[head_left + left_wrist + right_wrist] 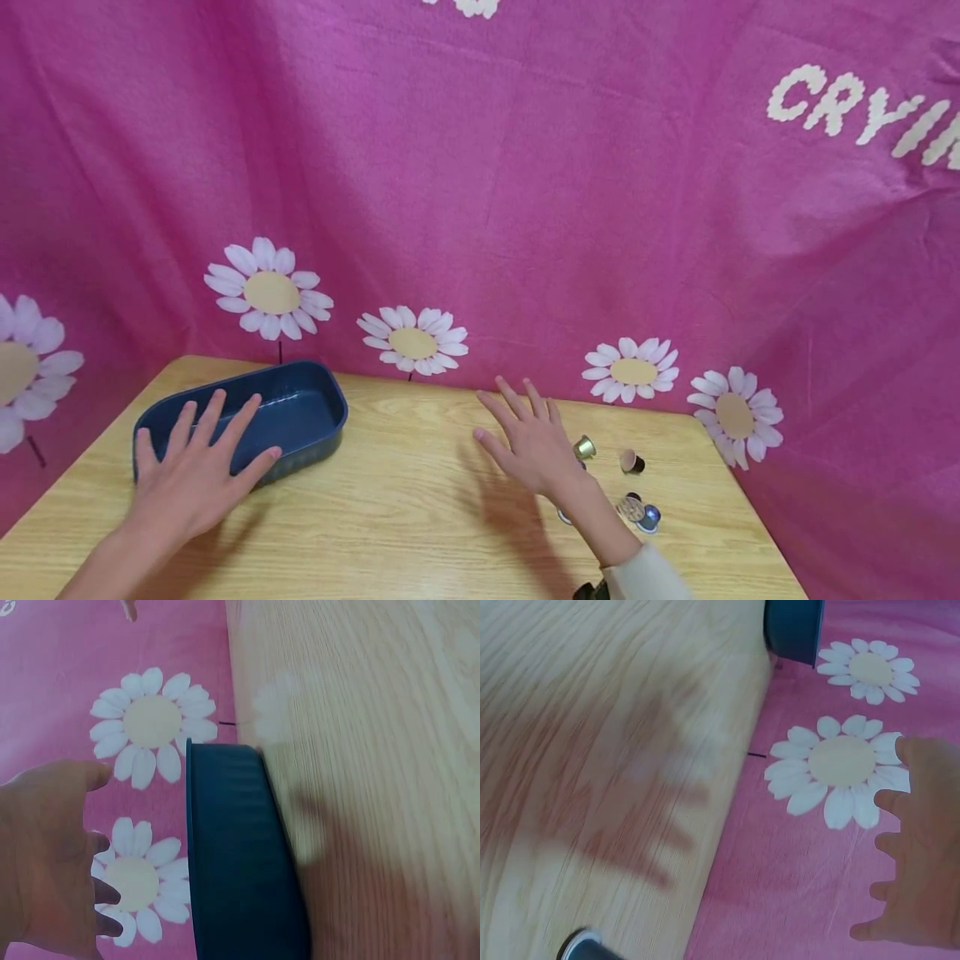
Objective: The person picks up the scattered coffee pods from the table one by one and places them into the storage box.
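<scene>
Left hand [189,485] and right hand [536,454] spread wide in the head view, holding nothing: blue tray [300,414] at eight o'clock, capsules [632,508] at five, where a low right-hand sweep might scatter them. Left-wrist view puts the tray at six, liable to shift if bumped; right-wrist view, one capsule at seven, apt to roll.

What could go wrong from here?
The right hand appears beside the gold capsule in the head view; a low sweep might knock it.
The pink-and-black capsule seems to lie on its side and could roll if nudged.
The left hand appears above the blue tray; lowering it could bump the tray.
</scene>
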Demonstrator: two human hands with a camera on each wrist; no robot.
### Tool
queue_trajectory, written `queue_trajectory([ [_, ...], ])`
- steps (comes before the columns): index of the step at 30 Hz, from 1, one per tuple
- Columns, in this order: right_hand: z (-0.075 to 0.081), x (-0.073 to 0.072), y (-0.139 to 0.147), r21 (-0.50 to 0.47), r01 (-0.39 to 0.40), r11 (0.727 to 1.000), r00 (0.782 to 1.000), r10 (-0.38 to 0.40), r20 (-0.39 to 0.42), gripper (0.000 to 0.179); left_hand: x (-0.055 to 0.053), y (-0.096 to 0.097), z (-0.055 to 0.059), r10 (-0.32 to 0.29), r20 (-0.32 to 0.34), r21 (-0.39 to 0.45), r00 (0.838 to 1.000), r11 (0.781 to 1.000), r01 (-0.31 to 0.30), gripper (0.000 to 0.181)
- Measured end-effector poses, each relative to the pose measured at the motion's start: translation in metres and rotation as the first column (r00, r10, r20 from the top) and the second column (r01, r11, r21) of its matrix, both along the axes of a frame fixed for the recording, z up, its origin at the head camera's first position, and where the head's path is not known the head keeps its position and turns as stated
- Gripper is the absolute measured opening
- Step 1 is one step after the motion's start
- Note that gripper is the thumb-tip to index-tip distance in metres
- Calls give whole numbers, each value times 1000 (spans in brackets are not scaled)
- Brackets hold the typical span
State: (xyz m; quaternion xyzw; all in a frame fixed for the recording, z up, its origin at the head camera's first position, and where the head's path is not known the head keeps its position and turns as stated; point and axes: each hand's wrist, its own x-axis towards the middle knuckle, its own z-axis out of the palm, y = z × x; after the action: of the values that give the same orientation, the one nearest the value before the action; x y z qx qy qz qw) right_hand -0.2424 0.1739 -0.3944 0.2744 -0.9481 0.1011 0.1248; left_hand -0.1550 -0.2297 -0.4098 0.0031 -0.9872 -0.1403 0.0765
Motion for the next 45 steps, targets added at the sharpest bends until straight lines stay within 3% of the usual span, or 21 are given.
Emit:
queue_trajectory([
  [20, 2, -13, -54, 39, -29, 999, 999, 28, 21, 60, 16, -44, -12, 106, 26, -3, 994, 994, -106, 95],
  [28, -3, -21, -74, 50, -34, 998, 996, 29, 89, 62, 19, -50, -17, 126, 40, -8, 991, 992, -126, 95],
  [45, -15, -41, -127, 113, -39, 993, 995, 27, 100, 64, 22, -65, -23, 145, 9, -27, 989, 989, -145, 97],
])
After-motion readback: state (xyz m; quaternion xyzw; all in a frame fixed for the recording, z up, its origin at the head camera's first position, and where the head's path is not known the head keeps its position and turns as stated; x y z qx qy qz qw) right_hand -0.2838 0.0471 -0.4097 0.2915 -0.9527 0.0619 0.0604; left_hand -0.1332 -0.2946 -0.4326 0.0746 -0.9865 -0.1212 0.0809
